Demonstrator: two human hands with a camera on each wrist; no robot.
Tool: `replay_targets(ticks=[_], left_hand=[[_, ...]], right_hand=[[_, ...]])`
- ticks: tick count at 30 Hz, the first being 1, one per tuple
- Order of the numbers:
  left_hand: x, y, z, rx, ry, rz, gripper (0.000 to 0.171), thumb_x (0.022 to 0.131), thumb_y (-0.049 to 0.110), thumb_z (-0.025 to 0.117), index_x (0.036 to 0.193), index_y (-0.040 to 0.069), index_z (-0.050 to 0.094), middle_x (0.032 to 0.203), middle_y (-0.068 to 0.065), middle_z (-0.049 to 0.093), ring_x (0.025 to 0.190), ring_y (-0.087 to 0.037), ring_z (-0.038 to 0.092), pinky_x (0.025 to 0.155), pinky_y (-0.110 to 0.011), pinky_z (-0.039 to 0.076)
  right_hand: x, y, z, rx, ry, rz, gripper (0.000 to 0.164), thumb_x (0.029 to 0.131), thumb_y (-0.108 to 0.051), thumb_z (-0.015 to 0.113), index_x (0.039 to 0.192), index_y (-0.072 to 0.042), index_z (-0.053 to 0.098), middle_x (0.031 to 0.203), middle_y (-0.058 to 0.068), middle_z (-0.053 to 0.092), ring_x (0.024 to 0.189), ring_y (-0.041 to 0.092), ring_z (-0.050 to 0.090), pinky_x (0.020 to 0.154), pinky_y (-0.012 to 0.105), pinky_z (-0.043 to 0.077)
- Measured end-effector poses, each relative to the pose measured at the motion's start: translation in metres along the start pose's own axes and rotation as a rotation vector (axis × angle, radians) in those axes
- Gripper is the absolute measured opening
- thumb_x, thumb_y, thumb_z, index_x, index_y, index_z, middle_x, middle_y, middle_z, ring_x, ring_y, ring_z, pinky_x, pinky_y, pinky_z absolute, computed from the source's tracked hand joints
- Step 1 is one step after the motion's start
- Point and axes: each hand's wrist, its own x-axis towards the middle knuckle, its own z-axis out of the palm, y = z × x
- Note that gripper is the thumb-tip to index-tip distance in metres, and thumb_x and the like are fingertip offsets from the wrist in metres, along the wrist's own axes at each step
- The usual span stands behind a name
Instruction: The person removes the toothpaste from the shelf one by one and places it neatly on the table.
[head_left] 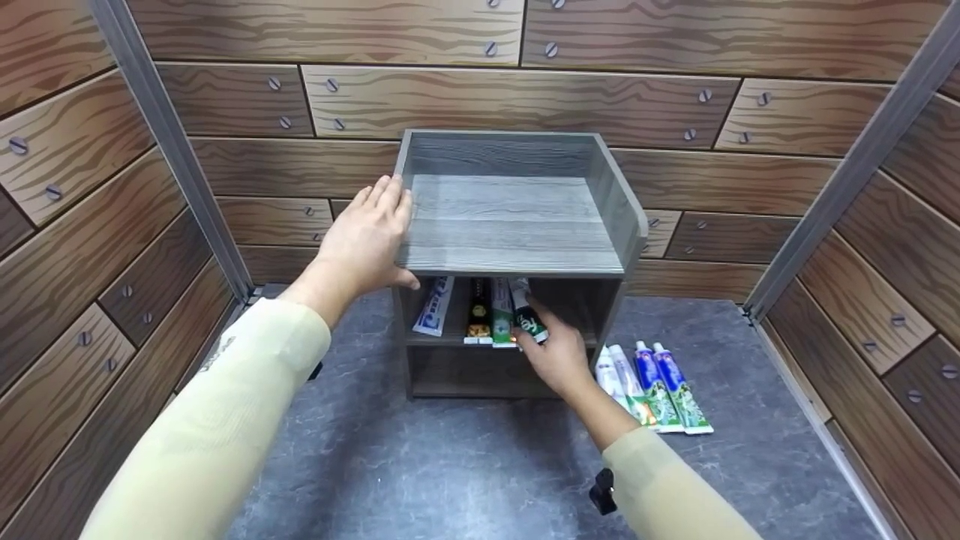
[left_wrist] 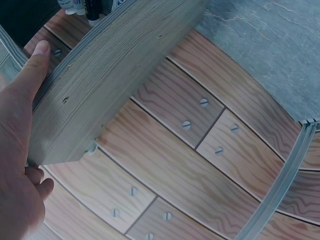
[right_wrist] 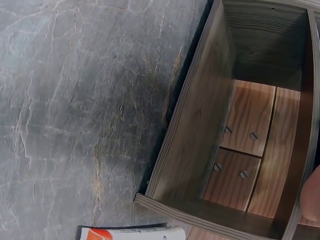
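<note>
A small grey wood-grain shelf unit (head_left: 517,217) stands on the floor. My left hand (head_left: 369,232) rests with straight fingers on its upper left side, the thumb by the front edge of the top board. In the left wrist view, that thumb (left_wrist: 35,65) lies against the edge. At the middle shelf, my right hand (head_left: 555,352) grips a black and green toothpaste tube (head_left: 529,319). To its left on that shelf lie a green toothpaste tube (head_left: 502,311), a black-and-gold one (head_left: 479,311) and a white-and-blue one (head_left: 433,307). Only a sliver of the right hand (right_wrist: 311,197) shows in the right wrist view.
Several toothpaste tubes (head_left: 675,386) lie side by side on the grey marbled floor (head_left: 420,465), right of the unit. One white tube (right_wrist: 135,233) shows low in the right wrist view. Wood-print walls (head_left: 517,101) enclose the back and sides.
</note>
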Motion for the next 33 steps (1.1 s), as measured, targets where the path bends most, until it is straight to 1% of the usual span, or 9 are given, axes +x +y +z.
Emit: replay_targets(ticks=[4,8,10,13,15,18,21,25,33], left_hand=[[0.000,0.001,0.001,0.005,-0.006,0.002,0.134,0.068,0.071,0.089,0.157,-0.014,0.035,0.163,-0.037,0.031,0.153,-0.050,0.031,0.127,-0.055,0.029],[0.001,0.001,0.001,0.008,-0.009,0.003,0.134,0.069,0.071,0.089,0.157,-0.014,0.035,0.164,-0.037,0.031,0.154,-0.050,0.031,0.127,-0.055,0.029],[0.001,0.001,0.001,0.008,-0.010,0.001,0.133,0.069,0.070,0.088,0.157,-0.014,0.035,0.164,-0.037,0.031,0.153,-0.050,0.031,0.127,-0.055,0.029],[0.001,0.001,0.000,0.008,-0.010,-0.001,0.134,0.069,0.071,0.089,0.157,-0.014,0.035,0.164,-0.037,0.031,0.154,-0.050,0.031,0.127,-0.055,0.029],[0.001,0.001,0.000,0.006,-0.008,0.000,0.133,0.069,0.071,0.089,0.157,-0.013,0.035,0.164,-0.037,0.031,0.154,-0.050,0.031,0.127,-0.055,0.029],[0.002,0.001,0.000,0.003,-0.004,0.002,0.133,0.069,0.071,0.089,0.158,-0.013,0.035,0.164,-0.037,0.031,0.154,-0.050,0.031,0.127,-0.055,0.029],[0.001,0.001,0.000,-0.002,-0.007,-0.002,0.133,0.069,0.070,0.089,0.158,-0.013,0.035,0.164,-0.036,0.030,0.154,-0.049,0.030,0.128,-0.054,0.028],[0.001,0.000,0.000,-0.006,-0.011,-0.008,0.133,0.069,0.070,0.089,0.158,-0.013,0.035,0.165,-0.036,0.030,0.154,-0.049,0.030,0.128,-0.054,0.028],[0.001,-0.001,0.002,-0.008,-0.018,-0.006,0.134,0.069,0.071,0.088,0.158,-0.013,0.034,0.165,-0.036,0.030,0.154,-0.049,0.029,0.128,-0.054,0.027]], right_hand=[[-0.002,0.000,-0.002,0.020,0.034,0.030,0.054,0.089,-0.018,0.075,0.143,-0.013,0.069,0.131,0.023,0.071,0.103,0.043,0.072,0.092,0.059,0.057],[-0.004,-0.001,-0.006,0.037,0.049,0.076,0.054,0.087,-0.015,0.075,0.140,-0.012,0.071,0.124,0.023,0.074,0.089,0.037,0.068,0.087,0.057,0.058],[-0.005,-0.002,-0.008,0.035,0.050,0.099,0.054,0.086,-0.015,0.075,0.140,-0.013,0.072,0.122,0.023,0.075,0.080,0.032,0.064,0.084,0.056,0.058],[-0.008,-0.003,-0.012,0.043,0.045,0.136,0.054,0.086,-0.015,0.075,0.139,-0.012,0.072,0.119,0.022,0.075,0.060,0.025,0.049,0.075,0.054,0.055],[-0.009,-0.004,-0.014,0.045,0.047,0.154,0.054,0.085,-0.014,0.076,0.138,-0.012,0.072,0.121,0.021,0.075,0.056,0.023,0.042,0.074,0.053,0.055],[-0.011,-0.004,-0.017,0.049,0.052,0.181,0.054,0.082,-0.013,0.077,0.136,-0.011,0.074,0.118,0.020,0.076,0.061,0.027,0.050,0.076,0.053,0.056],[-0.013,-0.004,-0.021,0.052,0.058,0.188,0.052,0.083,-0.014,0.081,0.134,-0.010,0.075,0.118,0.021,0.076,0.082,0.033,0.066,0.084,0.055,0.058],[-0.016,-0.004,-0.025,0.050,0.068,0.177,0.051,0.084,-0.017,0.086,0.132,-0.008,0.076,0.120,0.021,0.075,0.099,0.039,0.072,0.090,0.056,0.058],[-0.022,-0.004,-0.031,0.002,0.092,0.163,0.049,0.084,-0.016,0.086,0.131,-0.006,0.076,0.121,0.018,0.076,0.102,0.041,0.073,0.088,0.057,0.058]])
